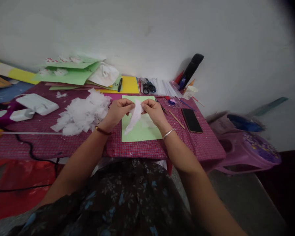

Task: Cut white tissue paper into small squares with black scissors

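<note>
Between my two hands hangs a thin strip of white tissue paper (135, 117), its lower end drooping toward the left. My left hand (118, 110) pinches it from one side, and my right hand (153, 110) pinches it from the other. Beneath them lies a pale green sheet of paper (144, 133) on the checked tablecloth (137, 150). Close by my left hand is a heap of white tissue pieces (85, 111). Fingers partly hide where the strip is gripped.
A phone (192, 120) and a thin wooden stick (177, 119) lie on the right. Scissors (148, 86) and a marker (120, 84) are at the back. Stacked green papers (68, 73) lean against the wall. A white and purple device (36, 104) with a black cord stands left.
</note>
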